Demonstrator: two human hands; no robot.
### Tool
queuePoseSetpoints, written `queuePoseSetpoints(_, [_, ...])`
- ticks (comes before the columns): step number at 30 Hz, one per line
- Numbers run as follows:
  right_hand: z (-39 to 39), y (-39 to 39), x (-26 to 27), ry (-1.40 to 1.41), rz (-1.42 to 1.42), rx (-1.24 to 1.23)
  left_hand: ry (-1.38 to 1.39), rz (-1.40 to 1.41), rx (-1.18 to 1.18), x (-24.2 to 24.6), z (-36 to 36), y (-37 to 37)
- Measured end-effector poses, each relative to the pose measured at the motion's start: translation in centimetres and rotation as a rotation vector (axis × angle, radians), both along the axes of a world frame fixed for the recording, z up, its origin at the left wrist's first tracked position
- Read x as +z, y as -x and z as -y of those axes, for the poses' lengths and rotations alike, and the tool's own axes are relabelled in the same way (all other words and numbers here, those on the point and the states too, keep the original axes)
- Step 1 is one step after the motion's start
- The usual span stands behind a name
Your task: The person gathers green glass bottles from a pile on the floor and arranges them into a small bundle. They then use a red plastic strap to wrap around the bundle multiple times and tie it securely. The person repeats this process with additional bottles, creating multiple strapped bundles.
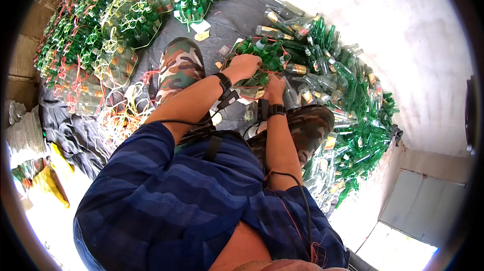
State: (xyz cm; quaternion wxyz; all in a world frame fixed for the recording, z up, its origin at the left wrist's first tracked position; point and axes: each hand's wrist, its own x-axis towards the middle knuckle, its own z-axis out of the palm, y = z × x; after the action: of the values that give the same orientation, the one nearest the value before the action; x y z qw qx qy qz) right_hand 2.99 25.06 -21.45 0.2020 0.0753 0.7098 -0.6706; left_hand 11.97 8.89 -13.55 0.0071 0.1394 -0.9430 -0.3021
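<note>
A cluster of green glass bottles [270, 56] stands between my knees, necks up, with red plastic cord [270, 72] running around and across it. My left hand [245, 67] is over the near left side of the cluster, its fingers curled on the cord. To its right and closer to my body, my right hand [275, 86] pinches the cord at the cluster's near edge. The fingertips of both hands are partly hidden. Each wrist wears a black strap with a small device and cable.
Loose green and clear bottles [351, 120] are heaped along the white wall on the right. Cord-tied bottle bundles [102, 33] crowd the upper left. Tangled red and white cord [124, 116] lies left of my leg. A dark sheet [234, 10] covers the floor.
</note>
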Motion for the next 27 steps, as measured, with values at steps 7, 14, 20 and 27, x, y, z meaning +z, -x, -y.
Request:
queuePoseSetpoints(7, [0.3,-0.3,-1.3,-0.335,-0.445,-0.097,-0.002,-0.028,0.004,0.1,-0.3,0.0])
queuePoseSetpoints(14, [0.4,-0.2,2.5,-0.332,-0.449,0.142,0.008,-0.038,0.014,-1.2,-0.5,0.2])
queuePoseSetpoints(20, [0.2,0.8,1.0,-0.246,-0.422,0.152,0.071,-0.107,-0.065,-0.2,-0.3,-0.4])
queuePoseSetpoints(27, [-0.4,2.4,-1.1,-0.107,-0.323,0.220,0.080,-0.126,0.195,4.1,1.0,-2.9])
